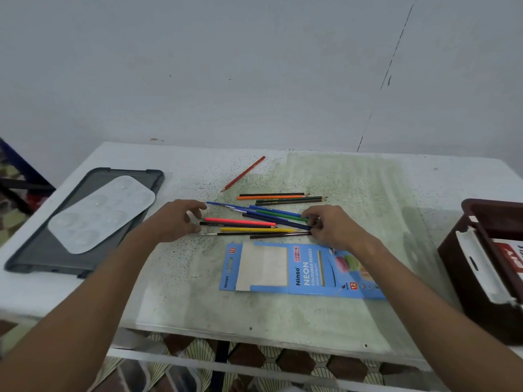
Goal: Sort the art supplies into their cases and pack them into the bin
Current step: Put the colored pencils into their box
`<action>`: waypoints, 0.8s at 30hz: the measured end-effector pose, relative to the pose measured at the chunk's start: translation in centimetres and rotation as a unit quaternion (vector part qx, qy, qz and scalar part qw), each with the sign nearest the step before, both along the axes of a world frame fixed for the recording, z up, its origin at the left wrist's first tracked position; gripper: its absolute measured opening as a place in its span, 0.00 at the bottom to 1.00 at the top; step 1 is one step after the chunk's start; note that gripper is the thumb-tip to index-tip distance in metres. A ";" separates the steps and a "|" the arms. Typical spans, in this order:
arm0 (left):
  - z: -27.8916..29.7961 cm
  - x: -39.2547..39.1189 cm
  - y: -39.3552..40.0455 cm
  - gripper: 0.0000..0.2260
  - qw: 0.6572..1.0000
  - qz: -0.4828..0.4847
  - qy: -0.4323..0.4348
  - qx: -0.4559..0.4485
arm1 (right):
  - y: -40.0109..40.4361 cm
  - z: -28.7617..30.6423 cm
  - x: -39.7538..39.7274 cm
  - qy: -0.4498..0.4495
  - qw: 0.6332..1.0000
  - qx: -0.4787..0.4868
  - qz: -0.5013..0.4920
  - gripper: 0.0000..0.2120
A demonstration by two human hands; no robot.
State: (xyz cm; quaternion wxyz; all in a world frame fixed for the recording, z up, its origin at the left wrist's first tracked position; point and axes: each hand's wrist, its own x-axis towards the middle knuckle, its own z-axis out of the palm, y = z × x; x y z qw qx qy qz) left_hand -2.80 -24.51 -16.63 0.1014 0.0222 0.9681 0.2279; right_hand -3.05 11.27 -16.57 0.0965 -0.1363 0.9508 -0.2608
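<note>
Several coloured pencils (254, 222) lie in a loose bunch at the middle of the table, with a thin paintbrush (240, 233) along their near side. My left hand (177, 220) curls its fingers round the left ends of the bunch. My right hand (329, 224) pinches the right ends, at the dark blue and green pencils. A red pencil (244, 173) lies apart, farther back. Several more pencils (280, 198) lie just behind the bunch. The flat blue pencil case (300, 268) lies in front of the bunch, under my right wrist.
A dark grey tray (42, 253) at the left holds a clear plastic paint palette (102, 213). A dark brown bin (486, 267) stands at the right edge with a white item and a red-and-white pack inside. The wall rises behind the table.
</note>
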 end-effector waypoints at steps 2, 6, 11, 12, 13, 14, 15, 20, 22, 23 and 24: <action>0.0 0.0 0.7 0.23 1.000 0.003 0.012 0.004 | -0.1 -0.1 -0.1 0.001 1.000 -0.005 -0.005 0.17; -0.5 0.1 1.8 0.22 1.000 -0.004 0.027 -0.011 | -0.4 -0.1 0.1 -0.003 1.000 -0.023 -0.014 0.15; 0.0 0.5 2.4 0.17 0.994 -0.049 0.053 -0.082 | -0.7 -0.2 -0.3 -0.017 1.000 -0.013 -0.018 0.14; 0.2 0.5 2.8 0.18 0.993 -0.059 0.053 -0.086 | -0.7 -0.2 -0.3 -0.016 1.000 -0.011 -0.017 0.14; 0.3 0.6 3.2 0.19 0.993 -0.068 0.052 -0.085 | -0.8 -0.2 -0.4 -0.013 1.000 -0.010 -0.011 0.14; 0.4 0.6 3.7 0.19 0.992 -0.076 0.051 -0.082 | -0.9 -0.2 -0.4 -0.008 1.000 -0.010 -0.001 0.14; 0.5 0.6 4.1 0.19 0.992 -0.084 0.050 -0.081 | -0.9 -0.2 -0.4 -0.002 1.000 -0.011 0.008 0.14; 0.7 0.6 4.1 0.16 0.991 -0.094 0.037 -0.087 | 0.4 0.0 -0.7 0.001 0.994 -0.105 -0.019 0.13; 0.7 0.9 3.9 0.17 0.990 -0.099 0.026 -0.093 | 1.3 0.3 -0.8 -0.013 0.979 -0.197 -0.049 0.14; 0.6 1.1 3.7 0.17 0.990 -0.100 0.016 -0.098 | 1.7 0.4 -0.9 -0.025 0.966 -0.247 -0.065 0.15; 0.6 1.3 3.5 0.18 0.990 -0.100 0.005 -0.099 | 2.0 0.6 -0.9 -0.040 0.952 -0.294 -0.079 0.15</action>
